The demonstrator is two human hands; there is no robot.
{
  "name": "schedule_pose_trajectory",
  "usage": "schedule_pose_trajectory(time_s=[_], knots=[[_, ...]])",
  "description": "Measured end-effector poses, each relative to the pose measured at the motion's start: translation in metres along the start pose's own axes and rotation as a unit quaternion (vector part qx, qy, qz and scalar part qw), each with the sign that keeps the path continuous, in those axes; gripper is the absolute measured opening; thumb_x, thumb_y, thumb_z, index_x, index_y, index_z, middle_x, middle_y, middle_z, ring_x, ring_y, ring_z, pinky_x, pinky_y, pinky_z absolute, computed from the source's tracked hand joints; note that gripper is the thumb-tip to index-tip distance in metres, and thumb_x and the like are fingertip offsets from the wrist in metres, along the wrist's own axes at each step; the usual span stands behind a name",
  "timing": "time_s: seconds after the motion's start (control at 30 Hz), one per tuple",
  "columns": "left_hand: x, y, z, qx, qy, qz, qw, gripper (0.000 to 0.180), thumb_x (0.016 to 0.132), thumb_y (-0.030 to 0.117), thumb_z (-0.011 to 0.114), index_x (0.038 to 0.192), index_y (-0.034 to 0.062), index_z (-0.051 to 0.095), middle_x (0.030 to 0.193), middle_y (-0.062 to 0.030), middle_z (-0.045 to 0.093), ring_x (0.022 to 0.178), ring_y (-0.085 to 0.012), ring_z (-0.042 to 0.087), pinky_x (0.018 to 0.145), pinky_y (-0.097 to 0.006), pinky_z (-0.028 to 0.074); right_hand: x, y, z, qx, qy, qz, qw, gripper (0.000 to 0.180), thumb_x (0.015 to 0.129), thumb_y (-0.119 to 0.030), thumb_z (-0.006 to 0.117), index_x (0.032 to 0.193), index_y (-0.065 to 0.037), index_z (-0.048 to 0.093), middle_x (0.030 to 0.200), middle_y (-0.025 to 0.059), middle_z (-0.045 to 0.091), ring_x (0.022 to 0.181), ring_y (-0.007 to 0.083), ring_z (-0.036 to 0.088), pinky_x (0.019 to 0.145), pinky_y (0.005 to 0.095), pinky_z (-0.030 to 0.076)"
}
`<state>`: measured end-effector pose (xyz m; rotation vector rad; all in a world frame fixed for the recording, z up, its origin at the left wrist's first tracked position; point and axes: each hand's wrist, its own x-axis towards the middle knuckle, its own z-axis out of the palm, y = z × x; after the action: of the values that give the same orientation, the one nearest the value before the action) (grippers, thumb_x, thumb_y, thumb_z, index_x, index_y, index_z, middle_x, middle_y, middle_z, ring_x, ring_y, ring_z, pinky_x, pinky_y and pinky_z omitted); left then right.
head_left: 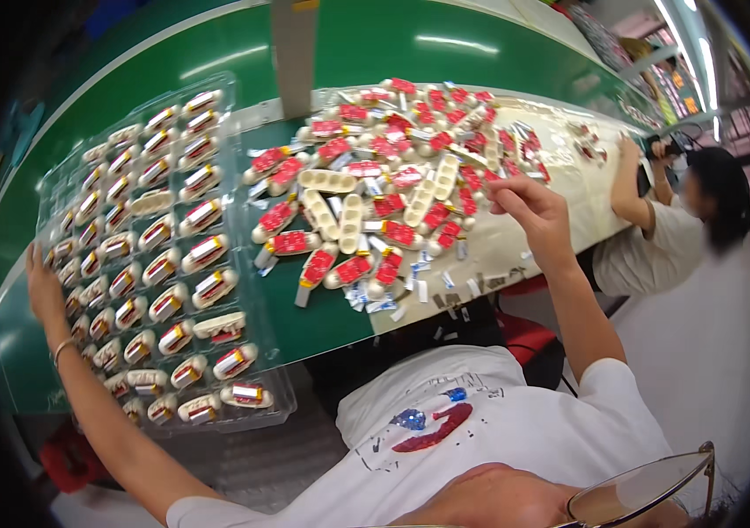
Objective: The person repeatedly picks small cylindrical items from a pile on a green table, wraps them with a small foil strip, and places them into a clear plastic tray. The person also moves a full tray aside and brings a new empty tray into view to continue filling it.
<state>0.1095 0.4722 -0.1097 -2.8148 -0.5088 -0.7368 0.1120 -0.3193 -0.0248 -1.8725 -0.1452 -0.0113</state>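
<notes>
A clear plastic tray [256, 334] on the left holds rows of small white oval pieces with red, white and yellow parts. Against its left edge rests my left hand [46, 290], fingers stretched out along the rim. My right hand [533, 216] is over the right side of a large pile of white oval pieces with red labels [388, 207]. Its thumb and fingertips are pinched together; whatever is between them is too small to make out. Several bare cream oval shells with round hollows [350, 224] lie on the front of the pile.
Small white and blue slips [384, 304] are scattered by the near edge of the green table [348, 321]. Cream sheeting [590, 189] covers the right part. A grey post [292, 62] rises behind the tray. A co-worker [656, 251] sits at the right, near more small pieces [588, 145].
</notes>
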Motion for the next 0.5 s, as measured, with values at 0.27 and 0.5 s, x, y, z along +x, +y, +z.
schedule_pose_trajectory(time_s=[0.27,0.5], knots=[[-0.002,0.120,-0.071,-0.318,0.011,-0.026,0.948,0.034,0.097,0.012,0.055,0.131,0.0102,0.060,0.136,-0.0050,0.057,0.107,-0.0152,0.062,0.090,-0.028,0.049,-0.003,0.041,-0.025,-0.218,0.021,-0.087,0.972,0.024,0.084,-0.005,0.069,0.108,-0.005,0.068,0.095,0.0050,0.062,0.080,0.0142,0.062,0.074,0.0269,0.051],[-0.050,0.296,-0.171,-0.515,-0.128,0.065,0.845,0.025,0.094,0.005,0.060,0.119,0.0035,0.067,0.111,-0.0055,0.070,0.097,-0.0107,0.065,0.089,-0.025,0.049,-0.003,0.036,-0.031,-0.382,-0.020,-0.120,0.916,0.024,0.082,-0.009,0.070,0.105,-0.009,0.066,0.099,0.0069,0.061,0.083,0.0238,0.063,0.075,0.0362,0.050]])
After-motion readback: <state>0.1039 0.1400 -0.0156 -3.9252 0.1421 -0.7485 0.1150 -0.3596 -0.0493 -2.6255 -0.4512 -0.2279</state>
